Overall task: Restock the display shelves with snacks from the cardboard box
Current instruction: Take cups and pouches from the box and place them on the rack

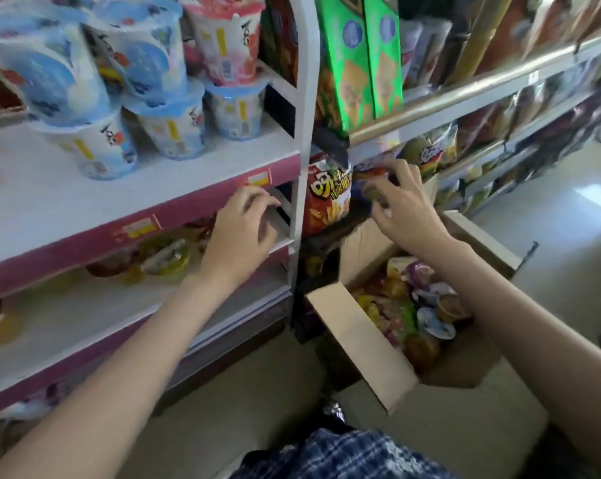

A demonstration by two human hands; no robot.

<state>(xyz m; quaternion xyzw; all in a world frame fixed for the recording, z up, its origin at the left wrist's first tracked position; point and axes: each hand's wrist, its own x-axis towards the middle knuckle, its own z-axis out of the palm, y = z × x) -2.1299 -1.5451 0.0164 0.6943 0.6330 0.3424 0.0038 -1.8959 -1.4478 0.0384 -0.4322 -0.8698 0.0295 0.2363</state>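
The open cardboard box [361,337] stands on the floor at lower right, filled with several small snack cups and packets [420,305]. My right hand [406,205] is above the box at the shelf, its fingers curled round a small purple snack pack [375,183] next to a red chip bag [326,198]. My left hand [243,229] hovers with loosely curled fingers in front of the pink-edged shelf [136,233], holding nothing. Jelly cups [164,257] lie on the shelf beneath it.
Blue and pink cup snacks [167,108] stand stacked on the upper white shelf. A white shelf upright [304,115] separates the two racks. Green cracker boxes [361,60] and more bags fill the right-hand shelves, with an aisle floor [568,243] beyond.
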